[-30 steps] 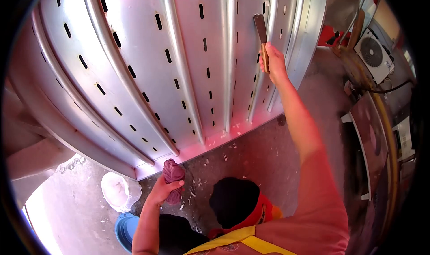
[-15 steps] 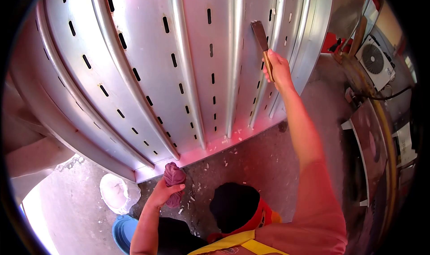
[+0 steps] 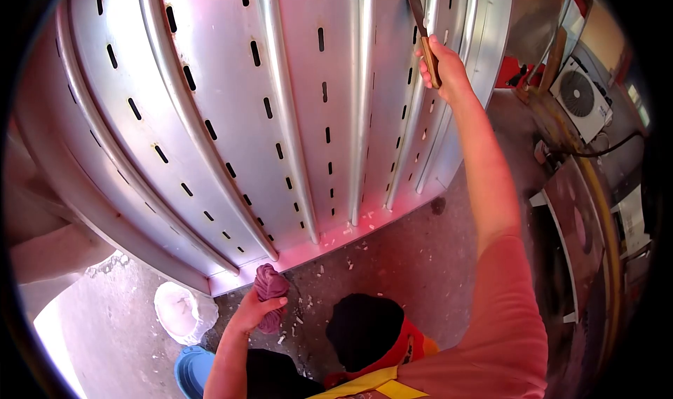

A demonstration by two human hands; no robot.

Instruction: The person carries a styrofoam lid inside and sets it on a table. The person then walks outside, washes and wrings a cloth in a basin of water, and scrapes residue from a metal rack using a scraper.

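Note:
My right hand [image 3: 447, 66] is closed around the wooden handle of a scraper [image 3: 423, 31], whose flat dark blade points up along the metal panel [image 3: 217, 84]. The blade overlaps the strip between two raised ribs, close to a column of slots. Long bright ribs and rows of dark slots run down the curved panel. Low down, near the panel's bottom edge, my left hand [image 3: 251, 311] grips a bunched mauve cloth [image 3: 271, 290], thumb across its front.
A white-lined bucket [image 3: 184, 311] and a blue basin [image 3: 193, 371] stand at lower left. White flakes lie on the concrete floor [image 3: 392, 259]. A black rounded shape [image 3: 364, 331] with red fabric is below me. At right are a fan unit [image 3: 580, 94] and metal sheets [image 3: 576, 220].
My right hand has moved up the panel with the scraper, its blade now higher among the slots. My left hand keeps the cloth in nearly the same place. The view has shifted slightly.

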